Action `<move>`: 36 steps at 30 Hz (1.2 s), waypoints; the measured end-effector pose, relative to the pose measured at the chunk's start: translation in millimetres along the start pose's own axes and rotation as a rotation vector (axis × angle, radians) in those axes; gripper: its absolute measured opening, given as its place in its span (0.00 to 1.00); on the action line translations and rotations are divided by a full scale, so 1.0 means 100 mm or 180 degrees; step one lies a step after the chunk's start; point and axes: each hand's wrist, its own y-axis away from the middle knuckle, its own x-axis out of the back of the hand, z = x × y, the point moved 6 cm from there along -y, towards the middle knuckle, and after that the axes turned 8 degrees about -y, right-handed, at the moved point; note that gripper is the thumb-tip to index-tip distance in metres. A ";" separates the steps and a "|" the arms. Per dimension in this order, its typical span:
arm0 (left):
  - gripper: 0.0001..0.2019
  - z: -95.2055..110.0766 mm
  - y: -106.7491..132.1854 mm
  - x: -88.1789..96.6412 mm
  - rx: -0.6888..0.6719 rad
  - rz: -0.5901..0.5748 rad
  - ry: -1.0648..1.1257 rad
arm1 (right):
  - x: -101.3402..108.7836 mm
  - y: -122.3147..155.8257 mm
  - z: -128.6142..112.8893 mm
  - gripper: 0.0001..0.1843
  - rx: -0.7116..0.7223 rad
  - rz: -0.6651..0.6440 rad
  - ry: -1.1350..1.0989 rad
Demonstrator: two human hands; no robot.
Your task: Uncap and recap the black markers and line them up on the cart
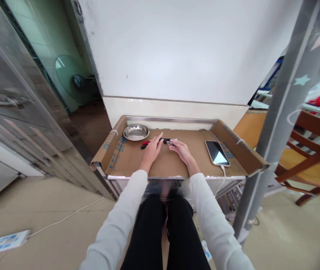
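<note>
I sit at a small metal table covered with brown cardboard [171, 165]. My left hand [152, 149] rests on the cardboard with its fingers stretched toward a small red-and-black tool [145, 143] and a dark part near its fingertips. My right hand [181, 150] lies beside it, fingers curled at a small black and silver object [170, 141]. Whether either hand actually grips these small parts is too small to tell.
A steel bowl [135, 132] stands at the back left of the table. A phone [217, 152] on a white charging cable [221, 182] lies at the right. A grey post [275, 112], wooden chair [311, 150] and floor power strip [2, 243] surround me.
</note>
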 end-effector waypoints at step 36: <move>0.11 0.09 0.04 -0.20 -0.0578 -0.0918 0.0080 | 0.26 0.01 -0.09 0.17 0.1411 0.0880 0.0365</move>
